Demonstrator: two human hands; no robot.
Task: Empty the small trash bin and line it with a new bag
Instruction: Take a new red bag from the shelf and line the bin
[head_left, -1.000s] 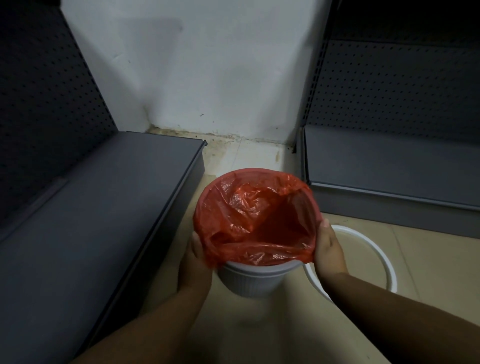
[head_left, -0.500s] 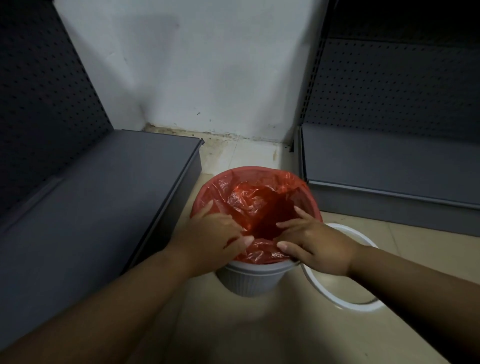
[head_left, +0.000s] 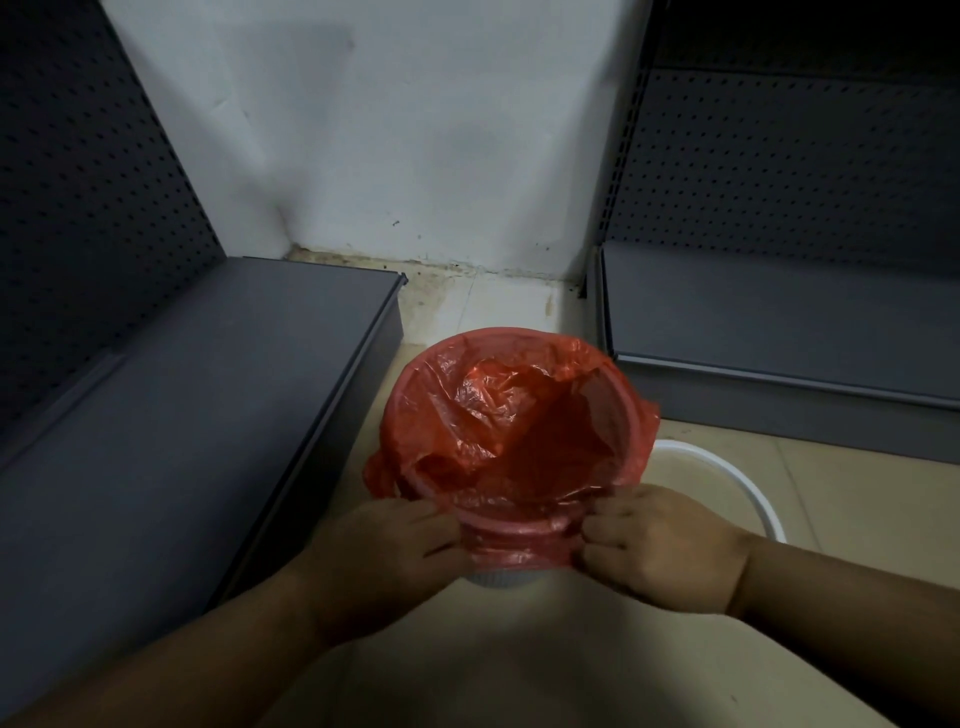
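Note:
A small white ribbed trash bin (head_left: 498, 581) stands on the floor between two shelf units, almost wholly covered by a red plastic bag (head_left: 519, 431) that lines it. The bag's mouth is folded over the rim and hangs down the near side. My left hand (head_left: 395, 545) pinches the folded bag edge at the near left of the rim. My right hand (head_left: 660, 551) pinches the same edge at the near right. The inside of the bag looks empty.
A white plastic ring (head_left: 748, 488) lies on the tiled floor just right of the bin. A dark grey shelf base (head_left: 182, 415) runs along the left, another shelf unit (head_left: 779, 332) sits at the right. A white wall (head_left: 389, 130) closes the back.
Both hands came out of the bag's inside and moved to the near rim, where they now grip the bag edge pulled down over the bin's outside.

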